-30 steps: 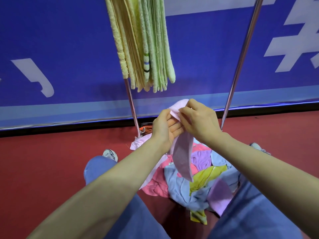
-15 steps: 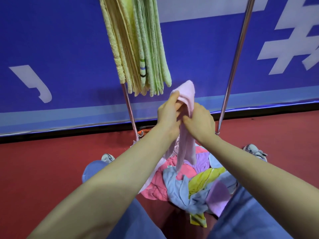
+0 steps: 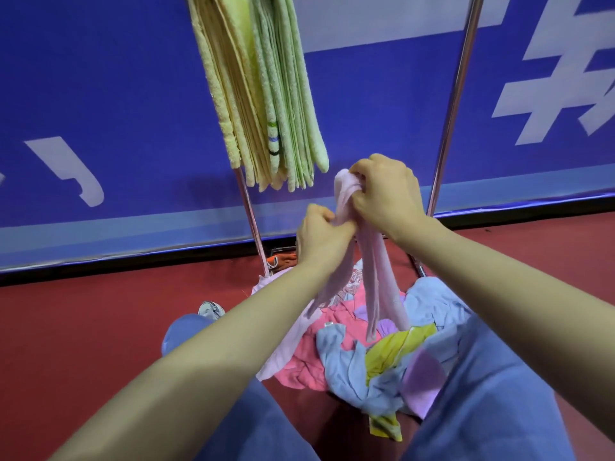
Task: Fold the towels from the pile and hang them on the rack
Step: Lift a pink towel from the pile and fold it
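Observation:
A pale pink towel (image 3: 374,281) hangs bunched from both my hands above the pile. My right hand (image 3: 386,194) grips its top fold, and my left hand (image 3: 319,234) pinches it just below and to the left. Its loose ends trail down onto the pile of towels (image 3: 359,357), pink, blue, yellow and lilac, which lies on the floor between my knees. Several folded yellow and green towels (image 3: 263,94) hang from the rack at the upper middle. The rack's metal legs (image 3: 449,121) slant down on both sides of my hands.
A blue banner wall (image 3: 100,94) with white characters stands just behind the rack. The floor (image 3: 83,327) is red. My knees in blue trousers (image 3: 492,394) flank the pile, and a shoe (image 3: 209,309) shows at the left.
My right hand has risen to the towel's top fold while my left hand dropped lower and to the left. The towel now hangs in longer, separate strands.

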The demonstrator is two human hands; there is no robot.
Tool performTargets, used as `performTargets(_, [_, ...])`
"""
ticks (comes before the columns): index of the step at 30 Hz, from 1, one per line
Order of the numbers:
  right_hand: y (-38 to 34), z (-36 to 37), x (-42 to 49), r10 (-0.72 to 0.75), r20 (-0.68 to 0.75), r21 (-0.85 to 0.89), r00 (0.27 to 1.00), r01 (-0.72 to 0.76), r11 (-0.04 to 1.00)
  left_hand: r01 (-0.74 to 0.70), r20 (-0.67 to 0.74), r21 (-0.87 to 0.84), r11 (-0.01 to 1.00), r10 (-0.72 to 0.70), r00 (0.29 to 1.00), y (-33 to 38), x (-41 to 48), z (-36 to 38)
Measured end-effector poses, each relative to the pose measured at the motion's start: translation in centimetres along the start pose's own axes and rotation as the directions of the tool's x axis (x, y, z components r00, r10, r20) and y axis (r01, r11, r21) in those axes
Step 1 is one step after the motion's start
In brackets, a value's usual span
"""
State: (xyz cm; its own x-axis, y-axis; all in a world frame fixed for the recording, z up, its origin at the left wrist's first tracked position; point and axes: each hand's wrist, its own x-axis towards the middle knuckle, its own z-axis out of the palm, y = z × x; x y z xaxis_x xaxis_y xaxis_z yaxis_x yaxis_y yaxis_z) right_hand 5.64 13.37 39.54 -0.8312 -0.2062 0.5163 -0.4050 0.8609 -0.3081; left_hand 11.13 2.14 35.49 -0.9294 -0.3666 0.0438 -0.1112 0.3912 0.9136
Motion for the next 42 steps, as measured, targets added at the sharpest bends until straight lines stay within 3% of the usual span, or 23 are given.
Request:
performTargets(3, [-0.1, -1.3, 0.4, -0.044, -0.018, 0.016, 0.999, 0.044, 0.999, -0.218, -0.094, 0.137, 0.966, 0.232, 0.968, 2.7, 1.8, -0.4])
performTargets(7, [0.3, -3.6, 2.3, -0.095, -0.092, -0.018, 0.991, 0.093, 0.995, -0.315, -0.047, 0.296, 0.902, 0.343, 0.938, 5.7, 4.2, -0.4])
performTargets(10, [0.7, -5.4, 4.4, -0.082, -0.126, -0.097, 0.989, 0.070, 0.993, -0.365, -0.107, 0.220, 0.905, 0.394, 0.913, 8.8, 5.3, -0.5])
performTargets(16, [1.8, -5.3, 7.6, 0.076, 0.016, -0.100, 0.997, -0.074, 0.992, -0.517, -0.095, 0.110, 0.849, 0.527, 0.845, 13.8, 7.4, -0.6])
performTargets(18, [2.1, -5.5, 9.2, 0.112, 0.054, -0.058, 0.992, -0.109, 0.992, -0.516, -0.076, 0.143, 0.844, 0.530, 0.845, 14.9, 8.6, -1.1])
performTargets(21, [2.4, -6.4, 12.6, 0.080, 0.000, -0.013, 0.997, -0.080, 0.997, -0.493, 0.001, 0.322, 0.808, 0.521, 0.854, 16.2, 11.5, -2.0])
performTargets(25, [1.7, -8.2, 18.0, -0.030, -0.051, -0.025, 0.998, 0.029, 0.999, -0.508, 0.057, 0.558, 0.656, 0.580, 0.813, 18.9, 14.9, -3.4])
performTargets(33, [-0.9, -12.2, 29.0, -0.203, -0.216, -0.138, 0.955, 0.176, 0.975, -0.512, -0.100, 0.626, 0.588, 0.712, 0.695, 27.8, 21.5, -7.7])
performTargets(36, [-1.8, -12.2, 30.9, -0.202, -0.153, -0.154, 0.968, 0.178, 0.972, -0.474, -0.094, 0.678, 0.562, 0.706, 0.702, 28.3, 23.3, -8.1])
performTargets(40, [-1.8, -9.0, 30.6, -0.220, -0.047, -0.165, 0.974, 0.210, 0.964, -0.408, -0.035, 0.750, 0.520, 0.647, 0.762, 25.7, 24.6, -7.1])
performTargets(42, [-1.3, -7.6, 30.1, -0.231, -0.053, -0.163, 0.971, 0.220, 0.962, -0.421, -0.003, 0.774, 0.474, 0.667, 0.745, 24.7, 24.9, -6.9])
